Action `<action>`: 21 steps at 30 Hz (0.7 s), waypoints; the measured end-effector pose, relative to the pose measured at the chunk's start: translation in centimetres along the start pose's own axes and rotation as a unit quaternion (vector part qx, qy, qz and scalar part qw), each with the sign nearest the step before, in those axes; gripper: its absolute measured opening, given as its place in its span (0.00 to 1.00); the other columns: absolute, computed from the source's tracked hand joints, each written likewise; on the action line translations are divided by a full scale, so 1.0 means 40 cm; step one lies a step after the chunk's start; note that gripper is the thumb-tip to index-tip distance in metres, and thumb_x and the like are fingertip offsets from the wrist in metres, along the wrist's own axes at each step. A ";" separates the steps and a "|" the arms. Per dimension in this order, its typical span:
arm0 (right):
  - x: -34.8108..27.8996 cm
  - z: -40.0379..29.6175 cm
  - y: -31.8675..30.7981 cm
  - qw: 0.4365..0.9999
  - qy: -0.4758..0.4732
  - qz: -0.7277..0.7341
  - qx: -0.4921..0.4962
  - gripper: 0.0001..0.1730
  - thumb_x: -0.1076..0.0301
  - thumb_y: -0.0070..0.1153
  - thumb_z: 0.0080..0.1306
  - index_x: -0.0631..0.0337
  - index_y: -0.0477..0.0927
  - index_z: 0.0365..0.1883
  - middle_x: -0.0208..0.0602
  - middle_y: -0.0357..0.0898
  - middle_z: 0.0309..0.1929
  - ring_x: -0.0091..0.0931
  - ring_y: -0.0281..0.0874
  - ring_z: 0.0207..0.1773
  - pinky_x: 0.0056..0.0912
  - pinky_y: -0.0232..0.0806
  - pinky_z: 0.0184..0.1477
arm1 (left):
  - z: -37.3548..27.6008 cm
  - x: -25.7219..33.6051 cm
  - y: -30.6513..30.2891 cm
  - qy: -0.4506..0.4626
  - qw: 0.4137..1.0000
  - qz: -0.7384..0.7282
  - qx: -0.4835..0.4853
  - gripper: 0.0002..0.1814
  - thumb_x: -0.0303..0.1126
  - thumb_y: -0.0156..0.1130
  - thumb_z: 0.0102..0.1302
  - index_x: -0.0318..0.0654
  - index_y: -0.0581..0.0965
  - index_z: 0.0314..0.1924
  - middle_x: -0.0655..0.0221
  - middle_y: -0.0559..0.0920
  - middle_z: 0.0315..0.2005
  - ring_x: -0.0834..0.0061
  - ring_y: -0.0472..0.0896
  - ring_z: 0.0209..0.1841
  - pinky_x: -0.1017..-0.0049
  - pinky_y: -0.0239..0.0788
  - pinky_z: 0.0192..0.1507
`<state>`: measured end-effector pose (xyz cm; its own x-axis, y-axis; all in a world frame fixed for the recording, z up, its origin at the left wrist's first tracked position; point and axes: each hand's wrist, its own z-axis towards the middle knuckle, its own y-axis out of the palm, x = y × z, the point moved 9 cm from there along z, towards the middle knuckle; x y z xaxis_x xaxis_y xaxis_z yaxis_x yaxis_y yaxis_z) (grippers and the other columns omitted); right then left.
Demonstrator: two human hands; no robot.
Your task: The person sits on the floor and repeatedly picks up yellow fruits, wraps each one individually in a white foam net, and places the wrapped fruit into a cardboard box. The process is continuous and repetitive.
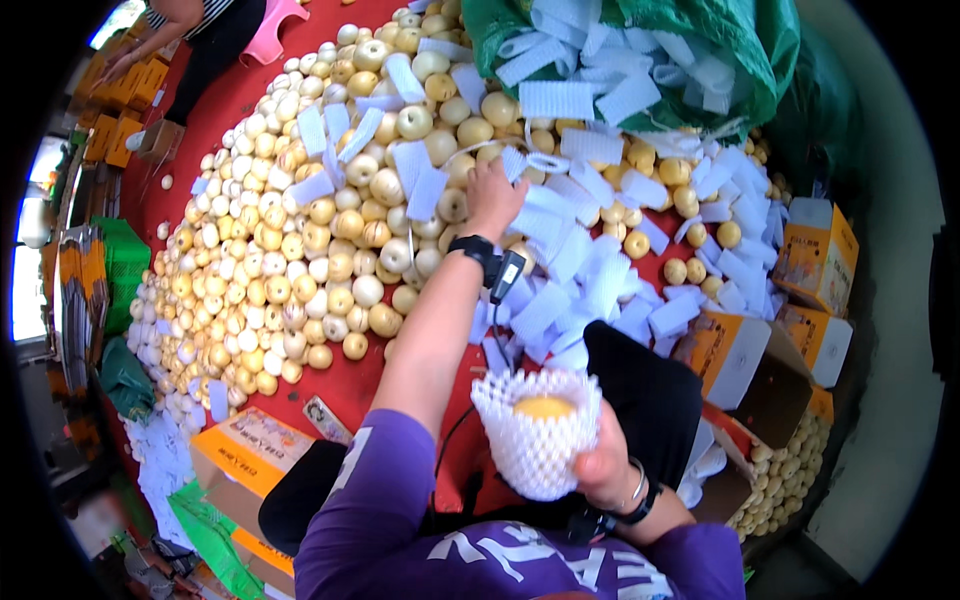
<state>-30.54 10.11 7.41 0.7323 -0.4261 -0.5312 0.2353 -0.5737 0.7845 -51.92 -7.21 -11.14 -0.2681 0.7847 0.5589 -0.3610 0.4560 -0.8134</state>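
Observation:
My right hand [606,459] is closed around a yellow round fruit [543,406] wrapped in a white foam net sleeve [525,457], held in front of my chest. Stretched out ahead, my left hand [495,192] lies at the border between a large heap of yellowish-white round fruits [322,225] and a pile of flat white foam net sleeves [577,247]. A small piece of foam sleeve [513,163] is at its fingertips; whether the fingers grip it I cannot tell. Some foam sleeves lie on top of the fruit heap.
A green plastic sack [765,67] spills foam sleeves at the top right. Orange-and-white cartons [724,349] stand at my right beside more fruit, another carton [247,457] at my left. A green crate [120,262] is at far left. Another person [217,52] stands at top left near a pink stool [271,34].

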 end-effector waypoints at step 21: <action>-0.044 -0.135 0.065 0.961 -0.022 -0.134 -0.242 0.47 0.60 0.61 0.50 0.63 0.51 0.64 0.41 0.65 0.56 0.27 0.66 0.58 0.33 0.63 0.55 | -0.714 0.216 -0.609 -0.072 0.833 -0.522 -0.169 0.27 0.47 0.47 0.66 0.30 0.68 0.53 0.62 0.77 0.42 0.69 0.76 0.44 0.73 0.69 0.45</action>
<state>-27.77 13.16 12.10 0.5784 -0.3443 -0.7395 0.6886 -0.2799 0.6690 -19.91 0.46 8.93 -0.0789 -0.1602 0.9839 -0.1991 0.9697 0.1420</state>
